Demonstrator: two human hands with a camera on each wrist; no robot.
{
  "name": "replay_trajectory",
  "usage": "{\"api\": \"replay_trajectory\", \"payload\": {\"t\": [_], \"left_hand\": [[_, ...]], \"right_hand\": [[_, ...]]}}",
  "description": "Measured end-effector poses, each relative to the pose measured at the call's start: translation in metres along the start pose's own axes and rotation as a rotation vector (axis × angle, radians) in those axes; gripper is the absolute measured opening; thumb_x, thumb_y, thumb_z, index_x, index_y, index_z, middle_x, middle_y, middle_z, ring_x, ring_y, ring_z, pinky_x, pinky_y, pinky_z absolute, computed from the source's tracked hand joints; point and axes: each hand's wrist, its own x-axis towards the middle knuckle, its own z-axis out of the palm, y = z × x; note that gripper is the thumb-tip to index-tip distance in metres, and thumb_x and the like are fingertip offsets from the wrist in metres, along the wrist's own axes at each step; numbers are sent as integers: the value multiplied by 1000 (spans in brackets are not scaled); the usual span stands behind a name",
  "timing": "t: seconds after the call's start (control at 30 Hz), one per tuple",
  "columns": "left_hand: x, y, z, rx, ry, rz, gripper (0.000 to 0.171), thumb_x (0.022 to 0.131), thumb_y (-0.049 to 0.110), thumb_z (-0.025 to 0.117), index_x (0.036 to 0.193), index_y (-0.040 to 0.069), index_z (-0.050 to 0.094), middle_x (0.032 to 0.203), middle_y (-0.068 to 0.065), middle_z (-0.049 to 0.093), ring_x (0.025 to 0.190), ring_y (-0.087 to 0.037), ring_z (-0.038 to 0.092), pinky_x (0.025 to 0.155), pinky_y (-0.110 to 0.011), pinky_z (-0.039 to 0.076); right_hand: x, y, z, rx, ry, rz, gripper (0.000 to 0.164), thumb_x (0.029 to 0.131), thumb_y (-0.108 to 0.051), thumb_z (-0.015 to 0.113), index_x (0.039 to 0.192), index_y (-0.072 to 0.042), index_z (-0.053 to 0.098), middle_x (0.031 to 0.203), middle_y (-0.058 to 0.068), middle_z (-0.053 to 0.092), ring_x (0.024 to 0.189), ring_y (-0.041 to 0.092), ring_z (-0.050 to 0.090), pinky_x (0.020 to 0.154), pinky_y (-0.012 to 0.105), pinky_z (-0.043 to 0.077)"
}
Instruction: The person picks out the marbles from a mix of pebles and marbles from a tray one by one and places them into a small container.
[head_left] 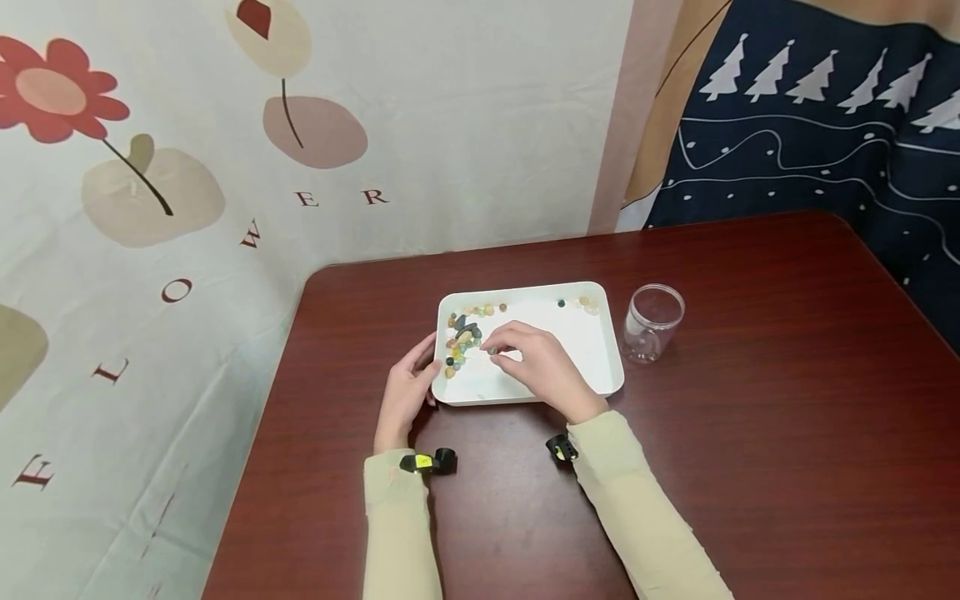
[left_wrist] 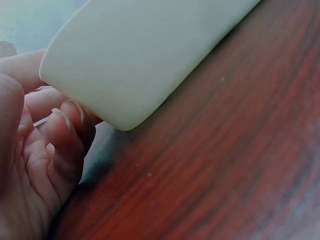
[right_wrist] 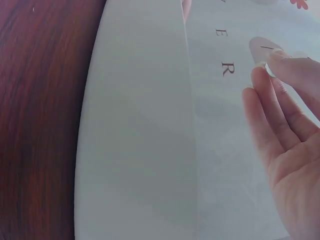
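Note:
A white rectangular tray (head_left: pixel 585 350) lies on the table. My left hand (head_left: pixel 405 398) grips its left end, with several fingers curled against the outer wall in the left wrist view. Over the tray, my right hand (head_left: pixel 546 367) pinches a small dark stone (head_left: pixel 492 351) between thumb and fingertips. Polished pebbles (head_left: pixel 465 337) in green, yellow, brown and dark grey are heaped along the tray's left side. At the far right corner inside it sit a dark green pebble (head_left: pixel 561 303) and several pale yellow ones (head_left: pixel 588 303).
Just right of the tray stands a clear, lidless plastic jar (head_left: pixel 652 325). The reddish-brown table (head_left: pixel 787 400) runs back to a flower-printed white cloth (head_left: pixel 480 125). Dark blue fabric with white trees (head_left: pixel 810 142) hangs behind the right corner.

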Motion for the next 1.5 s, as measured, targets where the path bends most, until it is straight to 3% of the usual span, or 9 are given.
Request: {"api": "replay_trajectory", "payload": {"t": [0.1, 0.33, 0.7, 0.9, 1.1, 1.33, 1.5], "left_hand": [[0, -1, 0, -4, 0, -2, 44, 87, 14, 56, 130, 18, 48, 125, -6, 51, 44, -25, 45, 38, -40, 42], [11, -29, -2, 15, 31, 0, 42, 86, 22, 58, 126, 32, 50, 123, 2, 52, 42, -19, 45, 36, -35, 42], [10, -25, -1, -6, 46, -49, 39, 86, 20, 59, 124, 27, 53, 120, -3, 55, 35, -20, 46, 34, -36, 44], [2, -6, 2, -8, 39, -46, 42, 86, 14, 56, 128, 17, 51, 121, -11, 54, 34, -18, 46, 34, -37, 43], [-2, 3, 2, -15, 46, -34, 43, 86, 11, 55, 129, 14, 50, 121, -12, 54, 33, -14, 44, 33, -37, 43], [-2, 2, 0, -3, 64, -54, 42, 86, 13, 56, 128, 16, 51, 121, -8, 54, 34, -15, 44, 34, -36, 43], [3, -9, -1, -37, 63, -65, 41, 86, 14, 57, 127, 20, 52, 121, -5, 55, 34, -18, 44, 33, -35, 43]], "right_hand": [[-1, 1, -4, -11, 20, -7, 16, 80, -8, 66, 92, -18, 68, 93, -13, 59, 83, -1, 55, 74, 17, 44], [-6, 4, -14, -44, 39, 11, 17, 80, -12, 66, 93, -22, 67, 91, -13, 60, 81, -1, 55, 73, 19, 44], [-10, 2, -33, -68, 95, 49, 14, 80, -28, 66, 94, -24, 66, 86, -14, 59, 80, 3, 55, 71, 25, 46], [-13, 4, -48, -89, 167, 56, 17, 80, -33, 66, 93, -23, 67, 84, -16, 58, 79, 0, 53, 67, 23, 45], [-20, 11, -65, -123, 177, 109, 19, 79, -31, 67, 96, -22, 67, 85, -15, 58, 79, 2, 53, 66, 22, 45], [-28, 18, -84, -143, 203, 152, 19, 79, -31, 67, 96, -22, 66, 88, -14, 58, 79, 4, 53, 64, 21, 44], [-32, 20, -93, -163, 227, 175, 21, 81, -33, 64, 98, -22, 66, 85, -14, 57, 75, 5, 50, 62, 22, 43]]}}
